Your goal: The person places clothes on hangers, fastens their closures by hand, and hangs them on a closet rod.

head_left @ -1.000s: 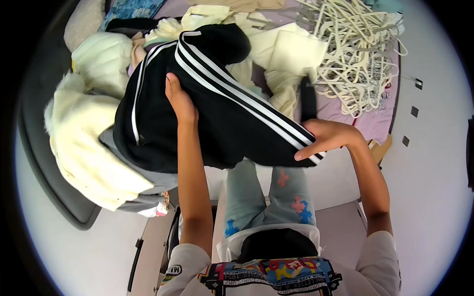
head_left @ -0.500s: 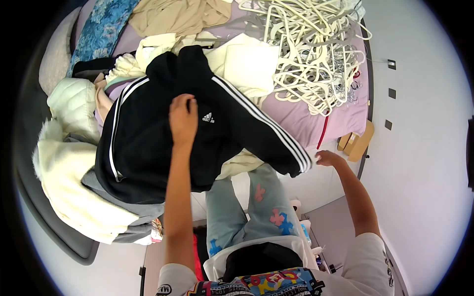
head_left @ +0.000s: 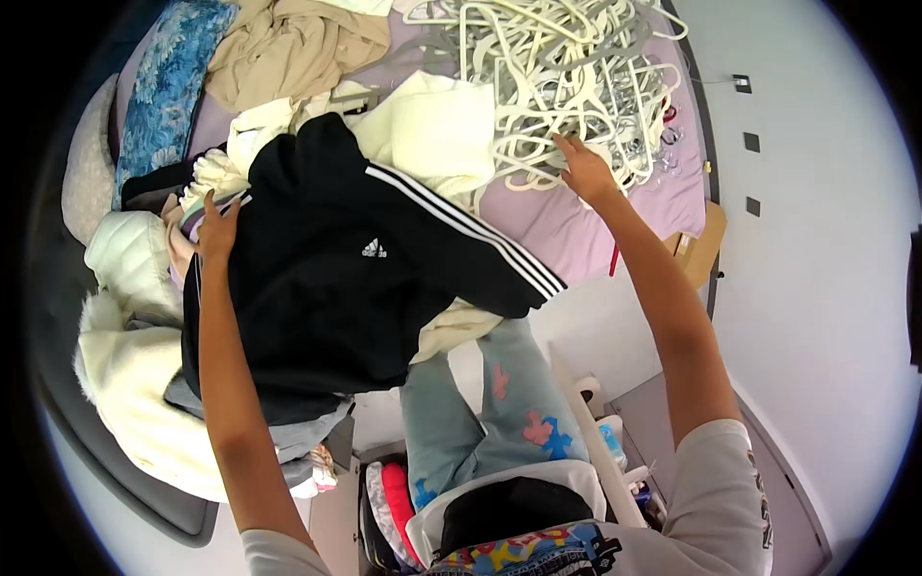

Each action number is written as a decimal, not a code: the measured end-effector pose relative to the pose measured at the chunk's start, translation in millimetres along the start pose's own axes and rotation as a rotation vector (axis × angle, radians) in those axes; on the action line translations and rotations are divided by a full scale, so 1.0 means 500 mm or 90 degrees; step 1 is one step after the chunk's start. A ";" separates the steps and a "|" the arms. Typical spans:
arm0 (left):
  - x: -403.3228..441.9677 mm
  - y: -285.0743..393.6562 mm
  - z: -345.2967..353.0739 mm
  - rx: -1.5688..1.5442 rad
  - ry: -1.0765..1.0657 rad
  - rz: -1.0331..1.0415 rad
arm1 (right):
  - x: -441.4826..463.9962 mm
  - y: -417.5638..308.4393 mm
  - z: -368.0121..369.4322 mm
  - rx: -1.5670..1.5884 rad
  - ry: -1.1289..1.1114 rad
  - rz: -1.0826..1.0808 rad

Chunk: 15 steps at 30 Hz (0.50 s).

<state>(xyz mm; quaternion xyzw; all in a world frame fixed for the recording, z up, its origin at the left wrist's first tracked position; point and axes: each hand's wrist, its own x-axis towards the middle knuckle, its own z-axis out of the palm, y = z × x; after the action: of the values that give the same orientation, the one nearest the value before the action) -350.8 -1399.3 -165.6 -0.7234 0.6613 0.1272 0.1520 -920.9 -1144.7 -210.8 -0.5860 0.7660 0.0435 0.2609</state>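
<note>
A black Adidas sweatshirt point(head_left: 317, 259) with white stripes along its sleeves lies spread over the bed in front of my lap. At its left side, my left hand point(head_left: 218, 228) rests by the striped sleeve with its fingers apart. My right hand point(head_left: 584, 171) reaches over the near edge of a tangled heap of white hangers point(head_left: 567, 106), fingers stretched out. Whether its fingertips touch a hanger I cannot tell. Beside the heap lies a folded cream garment point(head_left: 437, 130).
Beige cloth point(head_left: 298, 53) and a blue floral pillow point(head_left: 173, 86) lie farther back. Cream fluffy clothing point(head_left: 134, 403) is piled at the left. A cardboard box point(head_left: 706, 245) stands beyond the lilac sheet point(head_left: 528, 211), near the white wall.
My left hand has moved left from the sweatshirt's chest to its sleeve side. My right hand has left the area by the other cuff and gone up to the hangers.
</note>
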 end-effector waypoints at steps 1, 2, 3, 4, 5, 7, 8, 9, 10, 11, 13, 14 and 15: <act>-0.013 0.021 -0.019 0.047 -0.089 -0.101 | -0.005 -0.004 0.009 0.006 -0.006 0.002; -0.011 0.008 0.008 0.140 0.008 -0.064 | -0.002 -0.004 0.011 -0.130 0.002 -0.031; 0.005 -0.010 0.021 0.143 0.015 -0.067 | 0.012 -0.006 0.010 -0.266 0.016 -0.067; 0.027 -0.038 0.029 0.095 -0.014 -0.010 | -0.005 -0.017 0.012 -0.225 0.134 -0.087; 0.032 -0.058 0.027 0.051 -0.047 0.045 | -0.020 -0.017 0.013 -0.230 0.146 -0.111; 0.024 -0.073 0.029 0.024 -0.005 0.093 | -0.053 -0.005 0.018 -0.205 0.206 -0.179; 0.023 -0.094 0.040 0.034 0.027 0.164 | -0.075 -0.002 0.017 -0.153 0.110 -0.112; -0.022 -0.064 -0.006 -0.055 0.037 0.117 | -0.106 -0.006 0.004 -0.088 0.090 -0.103; -0.047 -0.069 -0.013 -0.068 0.128 0.145 | -0.133 0.002 0.009 -0.082 0.121 -0.106; -0.083 -0.051 -0.049 -0.093 0.130 0.138 | -0.168 -0.020 -0.017 -0.037 0.134 -0.054; -0.149 -0.027 -0.109 -0.128 0.163 0.088 | -0.222 -0.036 -0.046 -0.002 0.202 0.014; -0.181 -0.017 -0.149 -0.136 0.185 0.115 | -0.247 -0.052 -0.068 0.007 0.200 0.056; -0.213 -0.010 -0.181 -0.144 0.232 0.138 | -0.269 -0.063 -0.093 0.013 0.199 0.098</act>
<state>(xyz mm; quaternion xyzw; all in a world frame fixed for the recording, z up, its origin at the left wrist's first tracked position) -357.1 -1336.3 -40.9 -0.6717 0.7332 0.0833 -0.0666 -884.5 -1054.4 -102.6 -0.5223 0.8404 -0.0362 0.1401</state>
